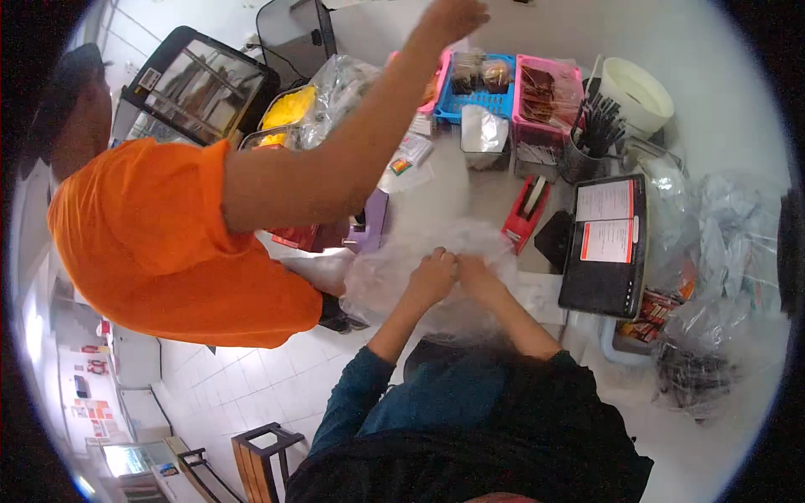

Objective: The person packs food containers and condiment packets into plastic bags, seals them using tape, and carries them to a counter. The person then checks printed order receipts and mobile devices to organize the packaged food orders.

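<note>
From here I see the thin, translucent plastic bag bunched at the white bench's near edge, near the red tape dispenser. My read: film handling, so I'd keep fingertips close, tension light, avoid tearing. Left grip and right grip sit side by side over the bag, forearms converging from below. Left fingers curled narrow, right's hidden; can't tell if either pinches film.

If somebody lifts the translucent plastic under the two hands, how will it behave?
The translucent plastic is probably floppy, since it lies crumpled. It looks thin and filmy, so it is likely light for its spread.
</note>
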Demonstrator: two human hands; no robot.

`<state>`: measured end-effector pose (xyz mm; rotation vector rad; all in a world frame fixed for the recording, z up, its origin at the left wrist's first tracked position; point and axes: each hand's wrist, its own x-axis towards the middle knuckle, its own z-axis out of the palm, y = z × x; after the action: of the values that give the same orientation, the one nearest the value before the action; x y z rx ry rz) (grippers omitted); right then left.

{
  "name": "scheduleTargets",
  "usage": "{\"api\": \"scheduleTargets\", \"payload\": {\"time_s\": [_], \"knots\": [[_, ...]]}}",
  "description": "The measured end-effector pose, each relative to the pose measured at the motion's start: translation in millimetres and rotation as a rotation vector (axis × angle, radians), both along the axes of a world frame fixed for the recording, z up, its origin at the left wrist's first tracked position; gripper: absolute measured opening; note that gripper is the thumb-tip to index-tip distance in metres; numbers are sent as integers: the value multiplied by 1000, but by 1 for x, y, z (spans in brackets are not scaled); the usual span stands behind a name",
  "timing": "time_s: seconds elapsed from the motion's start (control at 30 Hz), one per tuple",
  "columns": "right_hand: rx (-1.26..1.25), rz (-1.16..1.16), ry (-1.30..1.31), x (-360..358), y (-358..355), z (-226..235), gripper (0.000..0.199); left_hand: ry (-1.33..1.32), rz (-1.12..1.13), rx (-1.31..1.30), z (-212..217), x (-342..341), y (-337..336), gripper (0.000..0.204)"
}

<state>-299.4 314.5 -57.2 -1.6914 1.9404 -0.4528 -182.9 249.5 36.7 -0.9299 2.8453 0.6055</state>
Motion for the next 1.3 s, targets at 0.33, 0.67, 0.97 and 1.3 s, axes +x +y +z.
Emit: {"api": "scheduleTargets", "payload": {"time_s": [0.33,0.67,0.97,1.3], "knots": [[-79,106,146,7,11,53,36,-183,-85,305,60,8,9,47],[119,457,-117,-12,-24,127,20,880,378,624,106,82,-66,25],[14,140,-86,2,-12,199,19,265,611,-694,129,133,-238,77],[28,-263,160,-15,22,162,30,37,754,-281,128,151,-331,97]]}}
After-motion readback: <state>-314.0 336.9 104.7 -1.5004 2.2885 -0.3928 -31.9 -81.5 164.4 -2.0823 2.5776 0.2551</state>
